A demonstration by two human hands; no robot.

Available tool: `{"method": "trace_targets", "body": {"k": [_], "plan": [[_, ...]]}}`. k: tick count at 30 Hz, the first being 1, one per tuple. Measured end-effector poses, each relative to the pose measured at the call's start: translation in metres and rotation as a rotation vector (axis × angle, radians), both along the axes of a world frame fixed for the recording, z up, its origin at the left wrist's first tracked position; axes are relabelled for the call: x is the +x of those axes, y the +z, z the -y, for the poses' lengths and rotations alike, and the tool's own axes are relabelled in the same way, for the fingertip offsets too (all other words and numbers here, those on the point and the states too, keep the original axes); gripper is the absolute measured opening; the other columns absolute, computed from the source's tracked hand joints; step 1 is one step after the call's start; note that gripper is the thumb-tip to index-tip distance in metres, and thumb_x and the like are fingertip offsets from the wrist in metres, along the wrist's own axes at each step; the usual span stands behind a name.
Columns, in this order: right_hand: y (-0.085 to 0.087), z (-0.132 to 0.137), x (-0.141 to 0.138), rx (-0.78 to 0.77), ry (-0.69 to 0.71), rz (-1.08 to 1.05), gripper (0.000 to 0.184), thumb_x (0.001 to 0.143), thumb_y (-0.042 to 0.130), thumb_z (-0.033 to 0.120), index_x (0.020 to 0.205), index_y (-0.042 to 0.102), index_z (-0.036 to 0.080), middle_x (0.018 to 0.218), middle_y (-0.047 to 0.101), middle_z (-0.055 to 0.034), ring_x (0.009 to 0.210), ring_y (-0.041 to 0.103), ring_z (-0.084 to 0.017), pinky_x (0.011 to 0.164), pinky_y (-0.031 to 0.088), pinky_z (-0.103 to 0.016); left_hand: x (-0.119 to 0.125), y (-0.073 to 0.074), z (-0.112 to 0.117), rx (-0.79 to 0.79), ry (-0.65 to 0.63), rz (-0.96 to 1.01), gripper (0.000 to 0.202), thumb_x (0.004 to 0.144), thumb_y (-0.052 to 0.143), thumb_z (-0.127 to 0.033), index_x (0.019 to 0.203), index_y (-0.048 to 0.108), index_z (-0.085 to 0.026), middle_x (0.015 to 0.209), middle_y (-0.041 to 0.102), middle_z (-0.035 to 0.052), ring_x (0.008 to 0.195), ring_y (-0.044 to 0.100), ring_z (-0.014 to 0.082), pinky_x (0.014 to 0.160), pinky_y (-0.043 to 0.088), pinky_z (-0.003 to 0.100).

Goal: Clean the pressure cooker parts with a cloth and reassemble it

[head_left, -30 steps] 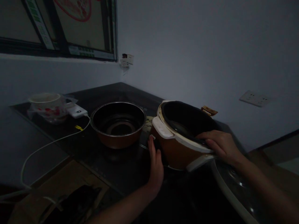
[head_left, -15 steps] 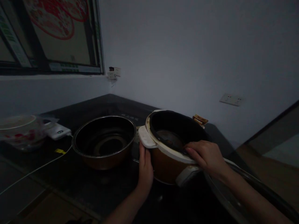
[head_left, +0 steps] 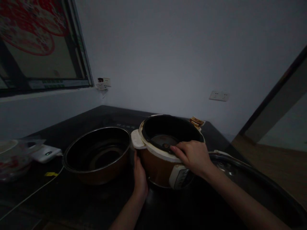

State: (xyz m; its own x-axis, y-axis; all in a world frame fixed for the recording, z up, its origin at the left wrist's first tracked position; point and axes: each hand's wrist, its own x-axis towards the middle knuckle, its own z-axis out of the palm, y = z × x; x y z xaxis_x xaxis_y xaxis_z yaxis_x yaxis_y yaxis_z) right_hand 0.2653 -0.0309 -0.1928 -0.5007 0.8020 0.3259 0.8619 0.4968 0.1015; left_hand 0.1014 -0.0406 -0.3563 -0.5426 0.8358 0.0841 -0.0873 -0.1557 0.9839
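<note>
An electric cooker (head_left: 157, 166) without a lid stands before me, with a brown body, a cream rim and a dark inside. My right hand (head_left: 194, 156) is closed over its front right rim, thumb on the inner edge and fingers hidden beyond the rim. Below that hand is the cooker's pale control panel (head_left: 177, 177). With its fingers stretched out, my left hand (head_left: 140, 179) lies against the cooker's left side, under a white side handle (head_left: 137, 139). Close by on the left sits a wide dark pot (head_left: 96, 175) with a shiny rim.
A large round lid or pan (head_left: 254, 185) with a dark rim lies at the right. On the dark countertop (head_left: 112, 111), a white device (head_left: 46, 153) with a cable and a plastic-wrapped bowl (head_left: 11, 163) stand left. Wall sockets (head_left: 218, 95) are behind.
The view has swung right, so everything sits further left. The cooker seems turned slightly, its control panel showing more. My right hand remains at the rim, my left at the side.
</note>
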Motion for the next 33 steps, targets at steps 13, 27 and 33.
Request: {"method": "trace_targets", "body": {"k": [13, 27, 33], "plan": [[-0.002, 0.003, -0.010, -0.058, 0.108, -0.525, 0.054, 0.096, 0.032, 0.054, 0.086, 0.074, 0.022, 0.082, 0.075, -0.0065, 0.082, 0.070, -0.021, 0.068, 0.044, -0.029, 0.065, 0.010, 0.055, 0.526, -0.180, -1.213, 0.079, 0.087, 0.043, -0.007, 0.153, 0.003, -0.026, 0.152, 0.036, 0.0072, 0.146, 0.005, 0.0238, 0.117, 0.004, 0.056], [-0.102, 0.096, 0.025, 0.081, -0.059, -1.714, 0.025, 0.094, 0.048, 0.036, 0.101, 0.069, 0.025, 0.110, 0.069, -0.0064, 0.104, 0.063, -0.023, 0.094, 0.046, -0.041, 0.061, 0.102, 0.040, 0.673, -0.578, -1.541, 0.046, 0.083, 0.043, -0.007, 0.127, 0.056, -0.013, 0.136, 0.057, 0.0110, 0.137, 0.039, 0.0231, 0.117, 0.025, 0.044], [-0.126, 0.101, -0.006, -0.093, -0.039, -1.962, 0.034, 0.096, 0.043, 0.038, 0.126, 0.057, 0.032, 0.140, 0.053, -0.0032, 0.131, 0.047, -0.025, 0.105, 0.040, -0.048, 0.071, 0.116, 0.046, 0.622, -0.663, -1.202, 0.049, 0.084, 0.032, -0.001, 0.128, 0.049, -0.014, 0.141, 0.053, 0.0109, 0.137, 0.040, 0.0175, 0.118, 0.025, 0.046]]}}
